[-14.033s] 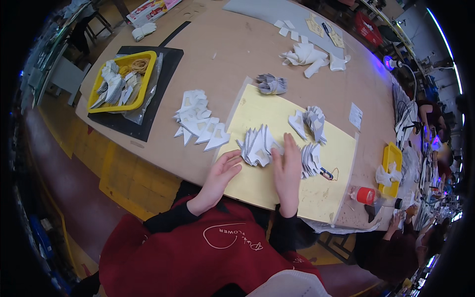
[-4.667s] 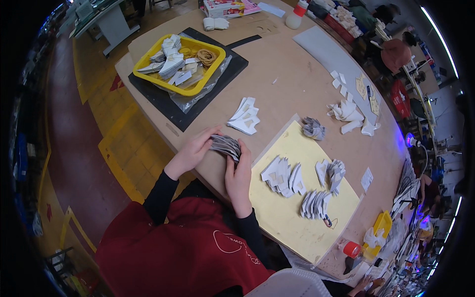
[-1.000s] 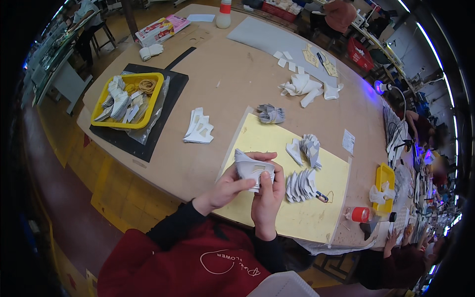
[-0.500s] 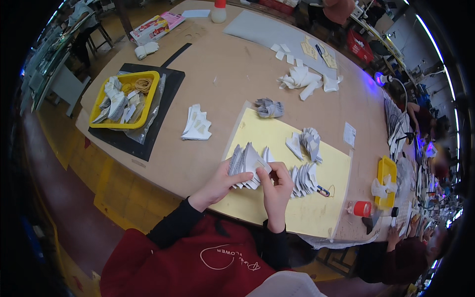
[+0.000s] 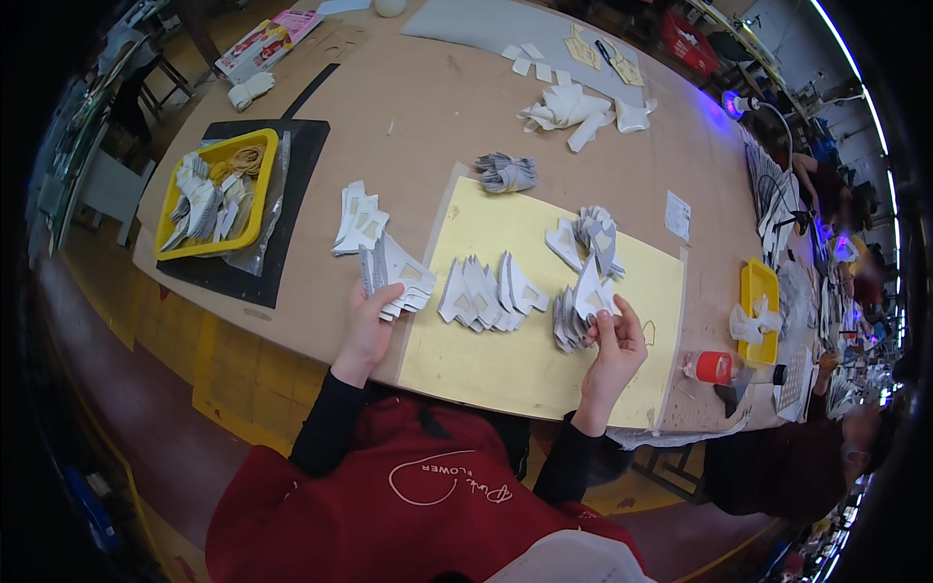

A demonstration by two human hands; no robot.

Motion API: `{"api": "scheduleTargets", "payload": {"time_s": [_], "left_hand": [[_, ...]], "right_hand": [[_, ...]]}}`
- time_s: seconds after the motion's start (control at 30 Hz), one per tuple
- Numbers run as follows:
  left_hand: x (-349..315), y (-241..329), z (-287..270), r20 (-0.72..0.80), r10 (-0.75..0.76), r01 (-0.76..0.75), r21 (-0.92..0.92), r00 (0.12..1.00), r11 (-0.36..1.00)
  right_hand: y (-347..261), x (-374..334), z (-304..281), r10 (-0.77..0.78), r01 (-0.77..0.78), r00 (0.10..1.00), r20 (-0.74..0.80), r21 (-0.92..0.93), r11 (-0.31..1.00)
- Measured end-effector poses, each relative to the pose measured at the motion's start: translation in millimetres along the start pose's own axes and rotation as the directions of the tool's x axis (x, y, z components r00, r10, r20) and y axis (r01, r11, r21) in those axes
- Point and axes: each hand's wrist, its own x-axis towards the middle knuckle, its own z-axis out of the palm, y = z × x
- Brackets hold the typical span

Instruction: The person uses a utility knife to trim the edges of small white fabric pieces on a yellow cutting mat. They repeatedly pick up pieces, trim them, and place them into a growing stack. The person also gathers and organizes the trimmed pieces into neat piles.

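Observation:
My left hand (image 5: 369, 319) is closed round a fanned stack of white cut pieces (image 5: 406, 275), thin shoe-upper-like shapes with small window marks, held near the yellow sheet's left edge. With thumb and fingers, my right hand (image 5: 618, 342) grips a white cut piece (image 5: 591, 289) over a grey-white pile (image 5: 567, 321). Between the hands, a fanned row of similar pieces (image 5: 476, 296) lies on the yellow sheet (image 5: 486, 369). Beyond my right hand sits another bunch of pieces (image 5: 595, 236). A further small stack (image 5: 358, 222) rests on the table past my left hand.
A yellow tray (image 5: 255, 220) of pieces and rubber bands stands on a black mat (image 5: 303, 165) at left. A grey bundle (image 5: 505, 173) and white scraps (image 5: 564, 107) lie farther back. At right are a red-labelled bottle (image 5: 712, 367), a yellow tray (image 5: 771, 342) and a person's arm (image 5: 855, 455).
My hands have moved apart from the shared stack. The left keeps the stack and shifted left; the right moved right with a piece to the right-hand pile. The view has shifted slightly.

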Motion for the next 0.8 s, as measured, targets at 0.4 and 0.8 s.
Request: {"api": "scheduleTargets", "payload": {"time_s": [0.4,0.8], "left_hand": [[-1.1,-10.9,-7.6,-0.041,-0.012,0.017,0.122,0.999,0.992],[-32.3,-6.7,54.0,0.167,-0.196,0.163,0.192,0.966,0.968]], "right_hand": [[-10.9,4.4,-42.6,-0.159,0.123,0.97,-0.184,-0.192,0.974],[6.6,1.3,-41.6,-0.098,0.008,0.987,-0.127,-0.572,0.82]]}}
